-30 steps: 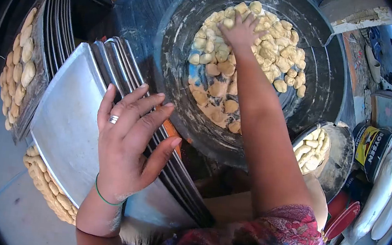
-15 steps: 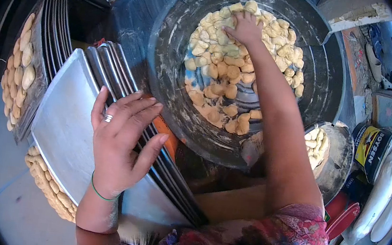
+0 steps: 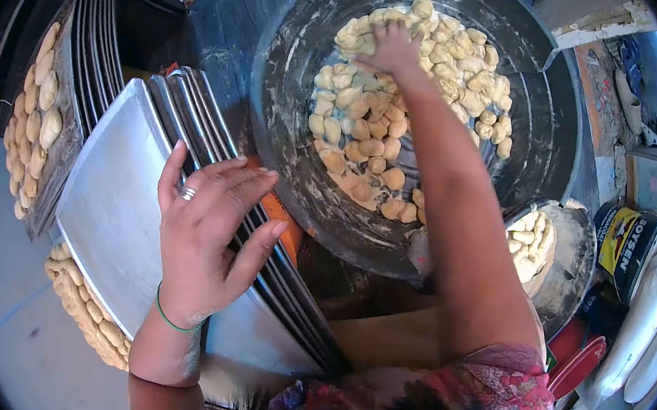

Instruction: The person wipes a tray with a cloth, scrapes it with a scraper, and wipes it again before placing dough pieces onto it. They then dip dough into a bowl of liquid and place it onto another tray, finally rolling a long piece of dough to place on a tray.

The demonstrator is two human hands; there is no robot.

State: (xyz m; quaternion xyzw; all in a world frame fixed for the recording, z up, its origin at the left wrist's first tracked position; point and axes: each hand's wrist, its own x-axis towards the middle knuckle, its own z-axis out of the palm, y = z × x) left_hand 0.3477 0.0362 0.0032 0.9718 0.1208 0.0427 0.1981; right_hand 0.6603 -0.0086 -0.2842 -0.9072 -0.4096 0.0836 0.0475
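From where I stand, I see a person who bends over a wide, round, black basin with floury streaks on its wall (image 3: 539, 147). In this basin lie many small, rounded lumps of dough (image 3: 477, 84). Most of them are pale yellow and crowded together at the far side; the browner ones are scattered nearer to the person, on a patch of flour.

The right hand (image 3: 395, 49) reaches far across the basin. It is open, with the palm down and the fingers spread, and it lies over the pale lumps at the far part of the pile. Whether some lump is under the palm, I cannot tell.

The left hand (image 3: 215, 221) is half open, the fingers loosely bent and the thumb apart from them, and it has hold of nothing. It is above a row of thin, silver metal trays (image 3: 116, 207); whether it touches their edges, I cannot tell. It wears a silver ring (image 3: 187, 193), and a thin green band (image 3: 172, 323) is around the wrist.

At the far left, long brownish dough pieces (image 3: 36, 118) lie on another tray. Beside the basin, on the right, a smaller round dark pan (image 3: 566, 270) contains pale, elongated dough strips (image 3: 527, 242), just beside the right arm.
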